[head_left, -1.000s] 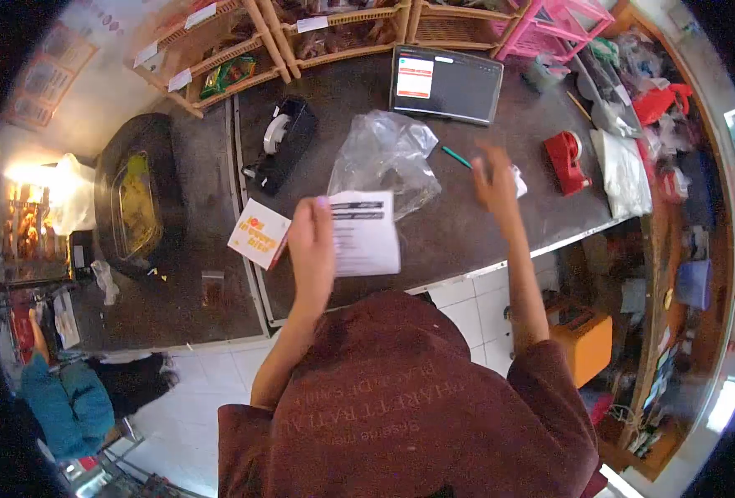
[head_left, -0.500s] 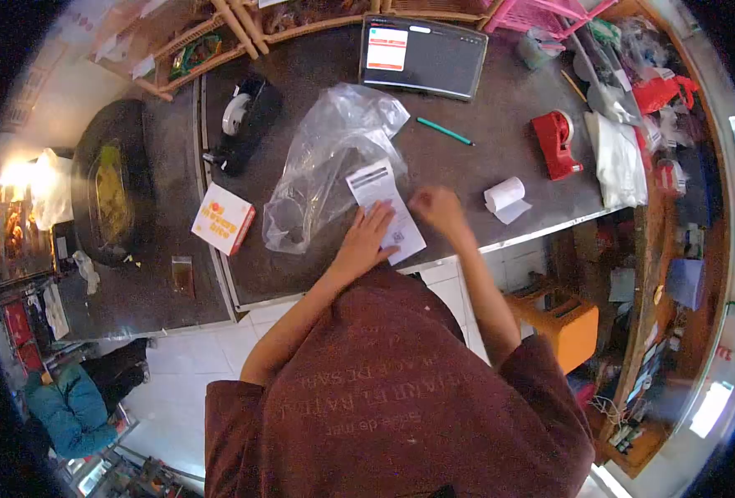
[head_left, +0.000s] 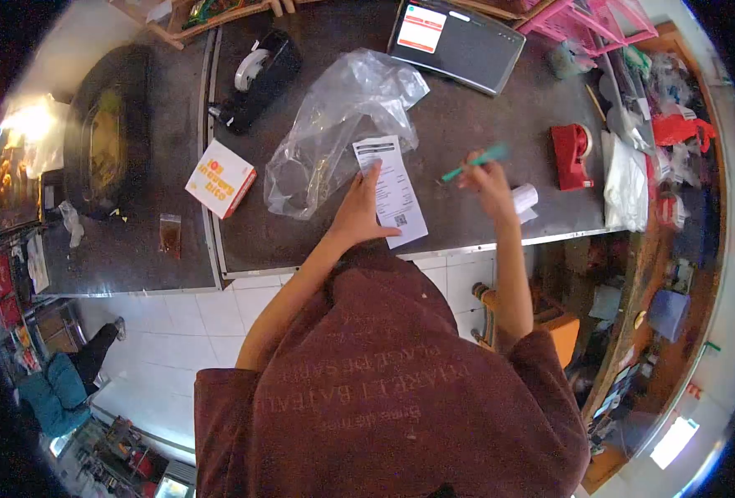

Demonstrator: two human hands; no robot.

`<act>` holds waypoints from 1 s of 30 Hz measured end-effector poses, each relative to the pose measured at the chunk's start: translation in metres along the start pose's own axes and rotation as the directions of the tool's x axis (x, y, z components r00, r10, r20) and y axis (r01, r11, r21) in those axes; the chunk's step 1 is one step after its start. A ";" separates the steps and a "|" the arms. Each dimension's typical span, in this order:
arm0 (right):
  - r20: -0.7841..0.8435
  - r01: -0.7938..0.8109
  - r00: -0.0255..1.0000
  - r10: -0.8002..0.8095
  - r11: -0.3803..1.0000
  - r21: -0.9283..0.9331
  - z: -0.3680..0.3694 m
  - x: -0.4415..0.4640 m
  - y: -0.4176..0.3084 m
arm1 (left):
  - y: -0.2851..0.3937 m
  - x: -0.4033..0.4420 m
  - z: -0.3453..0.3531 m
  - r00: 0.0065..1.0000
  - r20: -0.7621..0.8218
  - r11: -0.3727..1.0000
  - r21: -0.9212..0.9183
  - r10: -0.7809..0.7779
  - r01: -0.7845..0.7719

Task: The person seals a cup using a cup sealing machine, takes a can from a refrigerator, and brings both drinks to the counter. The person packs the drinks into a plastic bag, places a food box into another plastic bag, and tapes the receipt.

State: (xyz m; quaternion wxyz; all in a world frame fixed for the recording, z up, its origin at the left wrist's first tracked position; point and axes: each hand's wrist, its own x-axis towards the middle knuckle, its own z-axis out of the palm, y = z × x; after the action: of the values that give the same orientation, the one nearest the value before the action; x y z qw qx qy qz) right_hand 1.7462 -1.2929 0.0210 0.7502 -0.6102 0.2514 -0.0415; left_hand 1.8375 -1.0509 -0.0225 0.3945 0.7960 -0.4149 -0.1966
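Note:
A printed receipt point(head_left: 401, 203) with a QR code lies on the dark table near its front edge. My left hand point(head_left: 356, 211) rests on the receipt's left side, thumb and fingers spread apart. To the right of the paper, my right hand point(head_left: 485, 184) is closed around a green pen point(head_left: 475, 163), raised over the table and slightly blurred at its upper end. Behind the receipt spreads a crumpled clear plastic bag point(head_left: 318, 133). A small paper roll point(head_left: 524, 197) is partly hidden behind my right wrist.
A white and red box point(head_left: 220, 178) and a black tape dispenser point(head_left: 255, 79) stand to the left. At the back is a tablet point(head_left: 459, 46). On the right are a red tape dispenser point(head_left: 570, 156) and white plastic bags point(head_left: 625, 183). An orange stool point(head_left: 563, 336) stands below the table edge.
My right hand has picked up the green pen from the table and holds it raised. My left hand has shifted towards the receipt's left edge. The camera view has moved slightly.

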 end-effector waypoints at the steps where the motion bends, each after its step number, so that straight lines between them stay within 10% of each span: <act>1: -0.062 0.041 0.998 -0.026 0.968 0.248 0.018 -0.012 0.002 | 0.001 0.003 0.000 1.000 -0.010 1.000 0.008 0.010 -0.010; 8: -0.005 0.398 0.893 -0.450 0.796 -0.456 0.090 -0.023 0.065 | 0.000 0.002 0.001 1.000 0.003 0.999 0.050 0.017 -0.017; 30: -0.068 0.424 0.841 -0.536 0.732 -0.533 0.100 -0.043 0.065 | -0.002 0.001 0.002 1.000 -0.018 1.000 -0.013 0.012 -0.013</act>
State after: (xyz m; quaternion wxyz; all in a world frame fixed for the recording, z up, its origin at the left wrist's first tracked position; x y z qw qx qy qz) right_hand 1.7362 -1.1709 -0.0129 0.4979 -0.8181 0.1665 -0.2349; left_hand 1.8374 -1.0519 -0.0252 0.4047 0.7924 -0.4150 -0.1899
